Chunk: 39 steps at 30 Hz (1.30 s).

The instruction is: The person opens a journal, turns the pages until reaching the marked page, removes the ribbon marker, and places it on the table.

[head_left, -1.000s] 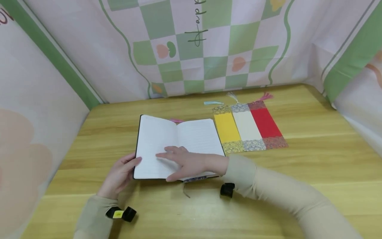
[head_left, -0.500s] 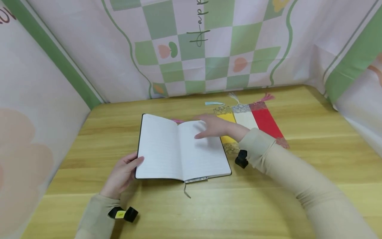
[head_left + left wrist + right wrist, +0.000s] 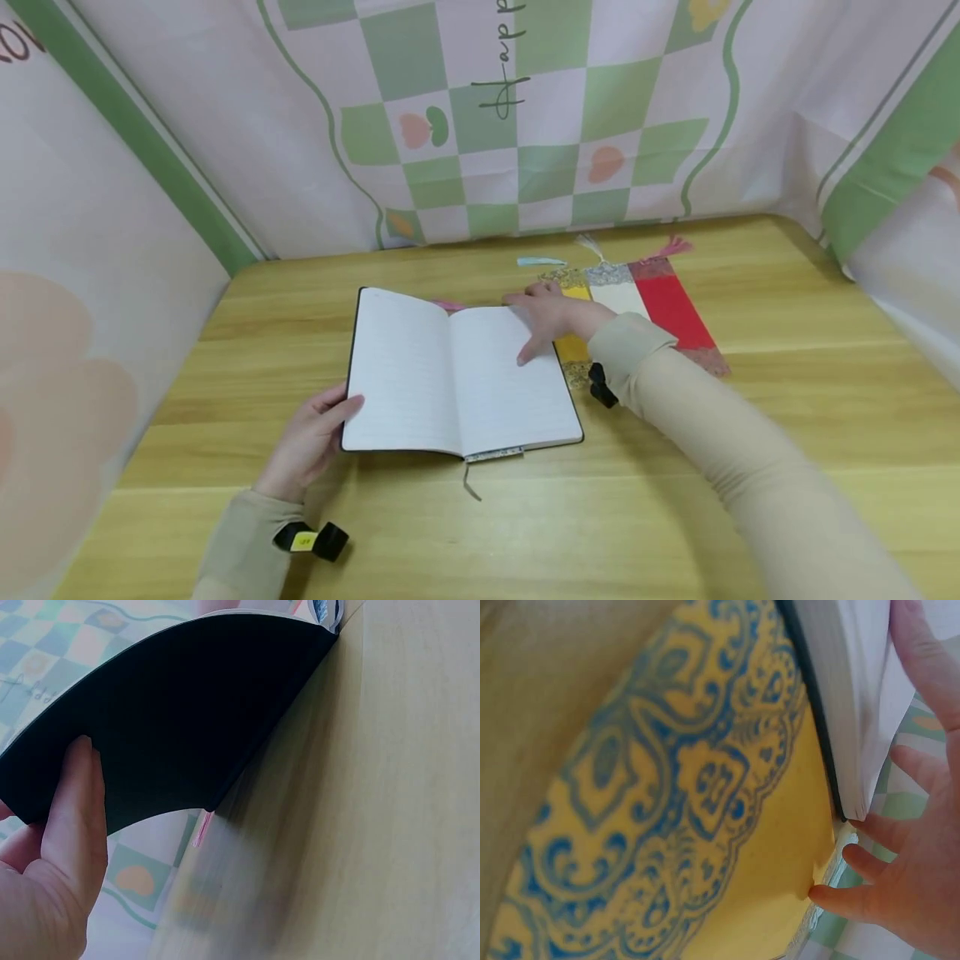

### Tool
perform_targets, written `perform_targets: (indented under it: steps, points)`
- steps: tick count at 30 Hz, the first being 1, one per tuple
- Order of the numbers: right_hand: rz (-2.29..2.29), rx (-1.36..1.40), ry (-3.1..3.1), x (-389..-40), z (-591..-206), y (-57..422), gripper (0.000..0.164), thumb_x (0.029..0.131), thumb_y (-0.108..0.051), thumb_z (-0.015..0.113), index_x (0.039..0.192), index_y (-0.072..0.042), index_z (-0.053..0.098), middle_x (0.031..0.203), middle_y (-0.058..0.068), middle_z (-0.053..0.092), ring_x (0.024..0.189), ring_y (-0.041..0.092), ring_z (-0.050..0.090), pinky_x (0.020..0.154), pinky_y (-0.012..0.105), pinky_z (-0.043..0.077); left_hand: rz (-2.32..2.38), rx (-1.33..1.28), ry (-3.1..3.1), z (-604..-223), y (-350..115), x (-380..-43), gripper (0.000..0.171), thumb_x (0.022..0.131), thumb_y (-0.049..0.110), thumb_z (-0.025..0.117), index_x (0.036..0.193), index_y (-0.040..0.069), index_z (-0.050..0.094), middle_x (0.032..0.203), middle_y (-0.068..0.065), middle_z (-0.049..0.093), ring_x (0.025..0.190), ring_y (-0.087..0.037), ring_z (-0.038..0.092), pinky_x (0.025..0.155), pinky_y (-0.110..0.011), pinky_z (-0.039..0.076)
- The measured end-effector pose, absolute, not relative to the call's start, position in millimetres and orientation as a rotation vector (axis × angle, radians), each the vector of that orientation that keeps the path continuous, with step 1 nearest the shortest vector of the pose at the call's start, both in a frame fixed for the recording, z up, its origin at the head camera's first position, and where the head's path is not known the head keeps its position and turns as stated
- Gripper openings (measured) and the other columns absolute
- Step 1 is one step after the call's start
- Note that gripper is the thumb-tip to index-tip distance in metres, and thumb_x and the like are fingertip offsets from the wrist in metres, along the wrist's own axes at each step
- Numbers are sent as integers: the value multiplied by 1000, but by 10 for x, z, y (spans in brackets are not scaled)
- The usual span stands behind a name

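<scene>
A black-covered notebook (image 3: 510,383) lies spread at blank-looking lined pages, its left half raised off the table. My left hand (image 3: 306,437) grips that half's outer edge, thumb on the page and fingers (image 3: 79,802) behind the dark cover (image 3: 187,712). At the upper right corner is my right hand (image 3: 551,317); its thumb (image 3: 922,656) lies along the page and its other fingers spread past the edge. One fingertip reaches the yellow bookmark (image 3: 772,877) with blue lace print. A patterned strip (image 3: 495,455) and a grey cord (image 3: 470,483) stick out below the notebook.
Right of the notebook, a white bookmark (image 3: 621,298) and a red bookmark (image 3: 678,308) lie beside the yellow one. A pink tassel (image 3: 450,305) peeks out behind the spine. The patterned curtain (image 3: 487,192) hangs along the wooden table's (image 3: 300,283) far edge.
My right hand has moved from over the left page, across the right page, to the notebook's upper right corner. My left hand keeps its hold on the left cover.
</scene>
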State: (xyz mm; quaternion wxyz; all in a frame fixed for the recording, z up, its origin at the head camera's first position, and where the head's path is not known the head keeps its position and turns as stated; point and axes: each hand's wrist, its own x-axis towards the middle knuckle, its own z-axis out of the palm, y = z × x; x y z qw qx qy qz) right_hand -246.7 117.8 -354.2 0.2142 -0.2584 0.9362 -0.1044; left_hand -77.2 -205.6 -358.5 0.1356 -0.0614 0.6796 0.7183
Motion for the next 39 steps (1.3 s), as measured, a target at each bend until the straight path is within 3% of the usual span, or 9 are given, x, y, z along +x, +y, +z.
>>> perform_targets:
  steps: [6,13,18,24,33,39]
  points:
    - [-221,-725,2599,-2468,-3556,1165,110,67,-52,80,151,-13,21,153,25,17,139,46,8,111,63,13,2088,-205,1979,-3590,-2033,-771,50,99,9,47,141,-12,30,99,13,65,90,-2,62,78,-19,53]
    - [-185,-654,2648,-2375,-3530,1110,102,69,-50,80,149,-13,30,153,24,19,139,46,8,108,63,24,2102,-211,1970,-3616,-2041,-763,51,98,9,48,141,-12,30,99,12,65,89,-4,63,77,-21,54]
    - [-136,-683,2767,-2244,-3509,1057,96,68,-47,81,146,-12,36,151,23,25,139,45,13,108,66,19,2114,-215,1972,-3623,-2050,-762,51,98,9,49,141,-11,30,100,12,65,90,-4,63,77,-21,54]
    - [-125,-757,2863,-2125,-3525,1075,85,71,-42,81,140,-9,44,143,20,40,135,44,25,103,59,35,2094,-203,1971,-3610,-2041,-765,52,99,11,49,142,-10,31,100,11,65,90,-4,63,77,-21,54]
    - [-385,-897,2793,-1969,-3501,1155,71,76,-12,79,139,-7,46,135,20,50,122,36,49,94,49,46,2084,-197,1962,-3602,-2027,-770,50,99,12,48,142,-8,32,103,10,64,92,-5,63,78,-22,54]
    - [-547,-861,2715,-1893,-3489,1219,60,82,4,63,138,-7,46,124,15,57,110,29,55,91,43,49,2087,-209,1953,-3599,-2024,-774,50,99,11,47,142,-8,32,103,10,63,92,-4,63,79,-22,54]
